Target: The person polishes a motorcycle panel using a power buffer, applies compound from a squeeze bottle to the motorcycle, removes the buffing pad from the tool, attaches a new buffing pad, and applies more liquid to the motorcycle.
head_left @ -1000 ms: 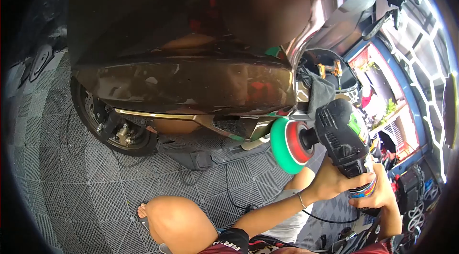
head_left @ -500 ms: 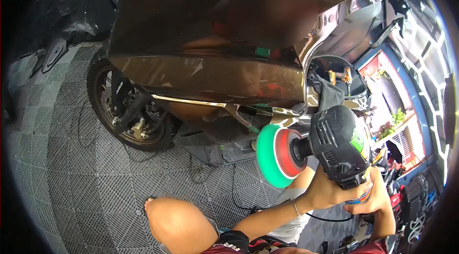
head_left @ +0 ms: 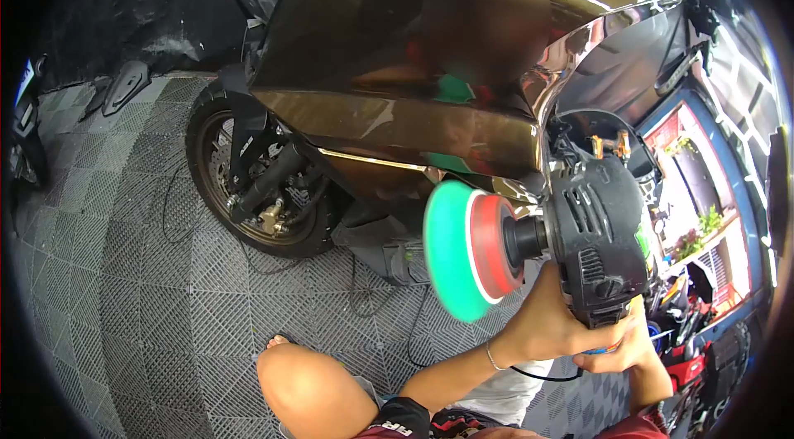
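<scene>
A black power polisher point(head_left: 597, 240) stands upright in front of me, its round green foam pad point(head_left: 455, 253) on a red backing disc facing left. My left hand point(head_left: 550, 327), with a bracelet at the wrist, is wrapped round the tool just under its head. Lower on the grip, my right hand point(head_left: 622, 348) is closed too; part of its fingers is hidden. Behind the pad is the glossy brown fairing point(head_left: 413, 121) of a motorcycle, which reflects green and red. The pad overlaps the fairing's lower edge in view, and I cannot tell whether they touch.
The motorcycle's front wheel point(head_left: 256, 183) stands on grey floor tiles point(head_left: 149, 298). A thin black cable point(head_left: 413, 331) runs across the floor. My bent knee point(head_left: 318, 377) is at the lower front. Another vehicle point(head_left: 29, 125) shows at far left, and red and black items point(head_left: 686, 365) stand at right.
The polisher has risen slightly, and its pad sits higher and further left in view. The motorcycle appears shifted right as my view turned. Both hands keep their hold.
</scene>
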Motion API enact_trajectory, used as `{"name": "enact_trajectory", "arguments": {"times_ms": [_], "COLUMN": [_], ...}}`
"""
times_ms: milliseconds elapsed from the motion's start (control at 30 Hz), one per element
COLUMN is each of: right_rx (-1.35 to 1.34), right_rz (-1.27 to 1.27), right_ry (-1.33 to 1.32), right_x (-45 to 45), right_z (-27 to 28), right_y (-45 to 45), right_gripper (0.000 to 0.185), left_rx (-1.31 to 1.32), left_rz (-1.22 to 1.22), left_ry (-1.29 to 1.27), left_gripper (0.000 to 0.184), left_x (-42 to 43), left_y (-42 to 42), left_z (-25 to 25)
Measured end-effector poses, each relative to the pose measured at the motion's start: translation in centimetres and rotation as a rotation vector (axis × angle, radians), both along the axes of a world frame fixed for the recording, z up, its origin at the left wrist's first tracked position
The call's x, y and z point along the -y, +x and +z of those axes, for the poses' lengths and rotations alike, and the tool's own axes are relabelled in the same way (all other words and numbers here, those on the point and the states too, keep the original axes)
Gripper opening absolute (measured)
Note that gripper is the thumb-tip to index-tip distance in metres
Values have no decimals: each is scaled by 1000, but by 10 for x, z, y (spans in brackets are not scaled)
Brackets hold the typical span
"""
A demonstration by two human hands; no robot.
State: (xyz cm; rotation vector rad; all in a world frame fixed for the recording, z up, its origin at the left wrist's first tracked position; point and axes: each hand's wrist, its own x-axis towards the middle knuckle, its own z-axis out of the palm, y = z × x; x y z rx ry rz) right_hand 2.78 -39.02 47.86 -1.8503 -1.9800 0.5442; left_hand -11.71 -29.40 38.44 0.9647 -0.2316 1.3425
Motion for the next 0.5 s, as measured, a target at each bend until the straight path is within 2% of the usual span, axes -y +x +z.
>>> {"name": "enact_trajectory", "arguments": {"times_ms": [67,100,133,200,267,333,367,500], "right_rx": [-236,-353,-353,152,660,1167,1165,150], "right_rz": [-118,-175,-170,180,518,838,832,-95], "right_ry": [-157,-237,-236,-186,-120,-49,-52,-80], "right_x": [-5,-7,-7,-9,-11,-7,-3,26], "right_z": [2,3,3,2,2,3,5,24], "right_y": [-14,-18,-15,1,20,31,31,-2], "right_gripper": [90,94,94,91,89,86,86,91], "left_rx": [-49,-96,-97,-72,-76,-40,-67,3], "left_rz": [723,791,796,222,309,77,39,17], "left_ry": [493,540,541,197,269,143,132,27], "left_gripper": [48,53,53,59,57,49,35,24], "left_x": [-9,-9,-8,-6,-5,1,5,24], "left_y": [-3,-4,-4,-3,5,14,16,30], "left_z": [-5,-8,-9,-10,-13,-14,-15,-9]}}
